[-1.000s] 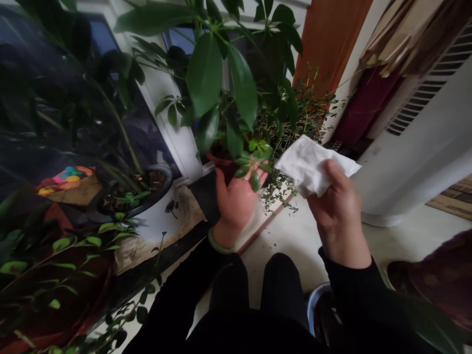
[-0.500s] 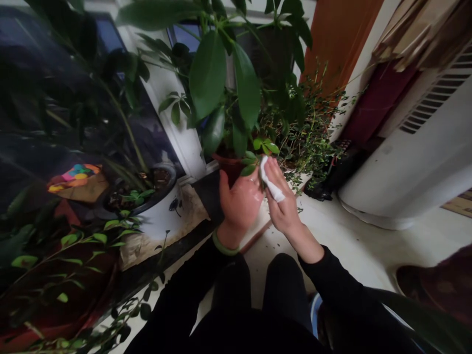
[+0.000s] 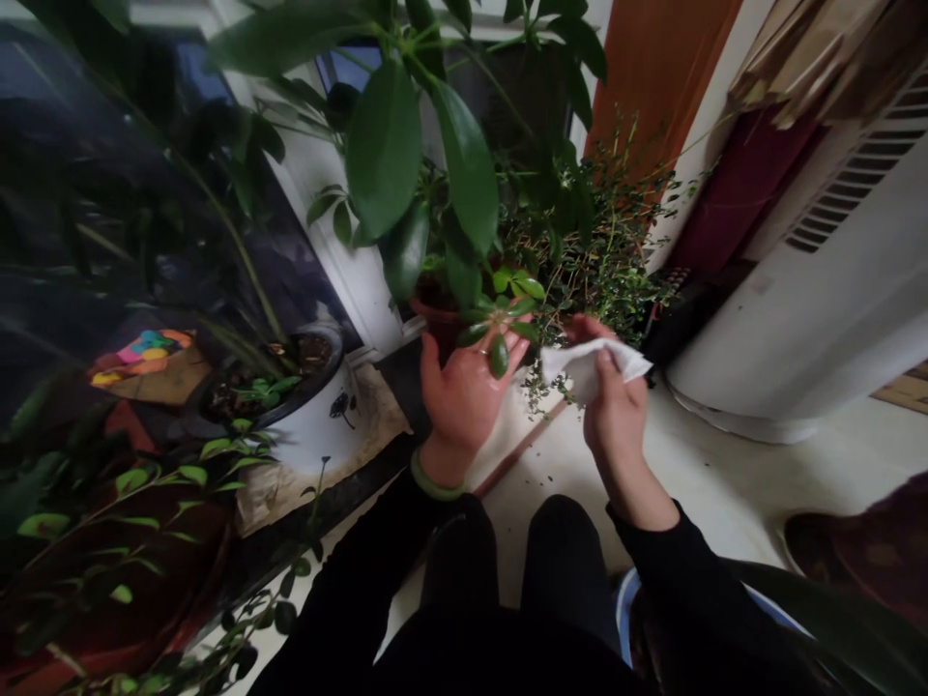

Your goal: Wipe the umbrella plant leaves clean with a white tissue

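Note:
My left hand (image 3: 462, 398) is spread palm up, thumb out, beneath a small cluster of leaves (image 3: 499, 353) on a low shoot of the potted plant. The leaves lie over its fingers. To the right, my right hand (image 3: 616, 411) is closed on a white wipe (image 3: 591, 365), thumb pressed on top and part of the wipe hanging loose. It is apart from the leaves. Behind my left hand stands the reddish-brown plant pot (image 3: 439, 314), mostly hidden by large green leaves (image 3: 384, 145).
At left, a white pot (image 3: 319, 425) holds another plant on brown paper. A red pot (image 3: 181, 619) with trailing stems sits nearer me. A small-leaved bushy plant (image 3: 609, 261) grows at back right. A white vented appliance (image 3: 804, 319) stands right. A blue-rimmed container (image 3: 624, 614) is beside my knee.
My right hand has moved right, off the leaves and away from my left hand, and the wipe now shows more spread out. My left hand stays under the leaf cluster, now uncovered.

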`<state>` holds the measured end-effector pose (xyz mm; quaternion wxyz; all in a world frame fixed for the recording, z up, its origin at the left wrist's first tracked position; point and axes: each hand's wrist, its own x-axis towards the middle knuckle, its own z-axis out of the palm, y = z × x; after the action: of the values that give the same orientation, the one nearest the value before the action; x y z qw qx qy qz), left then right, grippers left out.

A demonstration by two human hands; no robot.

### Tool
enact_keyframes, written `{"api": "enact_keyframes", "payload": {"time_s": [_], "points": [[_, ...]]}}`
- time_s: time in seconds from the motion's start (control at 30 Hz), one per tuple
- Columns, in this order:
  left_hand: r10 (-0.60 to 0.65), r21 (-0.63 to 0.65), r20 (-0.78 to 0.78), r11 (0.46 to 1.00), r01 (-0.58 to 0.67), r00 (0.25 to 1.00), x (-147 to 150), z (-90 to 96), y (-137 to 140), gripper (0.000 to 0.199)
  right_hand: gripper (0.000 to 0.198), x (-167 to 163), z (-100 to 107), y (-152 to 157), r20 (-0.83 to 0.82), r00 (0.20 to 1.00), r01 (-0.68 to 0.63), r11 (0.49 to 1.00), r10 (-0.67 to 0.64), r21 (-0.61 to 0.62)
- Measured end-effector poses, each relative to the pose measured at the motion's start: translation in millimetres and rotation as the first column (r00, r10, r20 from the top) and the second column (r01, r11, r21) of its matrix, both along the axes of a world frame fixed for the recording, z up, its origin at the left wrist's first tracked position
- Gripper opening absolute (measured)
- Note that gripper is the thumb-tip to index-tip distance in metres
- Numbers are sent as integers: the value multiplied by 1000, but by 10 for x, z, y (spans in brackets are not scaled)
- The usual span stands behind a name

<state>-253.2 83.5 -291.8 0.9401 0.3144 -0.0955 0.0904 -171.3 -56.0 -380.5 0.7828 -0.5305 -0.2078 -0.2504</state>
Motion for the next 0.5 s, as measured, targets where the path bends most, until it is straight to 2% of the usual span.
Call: {"api": "enact_keyframes", "payload": {"time_s": [0.1,0.17,0.2,0.27,0.33,0.4,0.5], "points": [[17,17,-6,1000,-17,1000,12,-18,-14,85,35,-45,417,16,222,953,207,978,-206,20],[47,15,-16,999,-47,999,15,-21,-23,82,44,-76,594,83,385,886,329,936,-260,-125],[65,13,-23,998,-64,998,15,-21,-26,80,49,-81,630,131,466,857,360,903,-221,-235],[87,12,-46,996,-87,995,11,-21,-26,76,57,-63,602,235,573,818,364,816,-49,-449],[81,14,-64,997,-80,995,9,-29,-20,75,60,-19,495,319,599,794,332,755,99,-566],[69,7,-64,998,-69,996,9,-46,-14,75,59,30,379,358,605,786,314,764,123,-564],[64,-24,-60,998,-66,996,14,-84,-4,74,55,79,278,342,560,826,277,824,59,-494]]}}
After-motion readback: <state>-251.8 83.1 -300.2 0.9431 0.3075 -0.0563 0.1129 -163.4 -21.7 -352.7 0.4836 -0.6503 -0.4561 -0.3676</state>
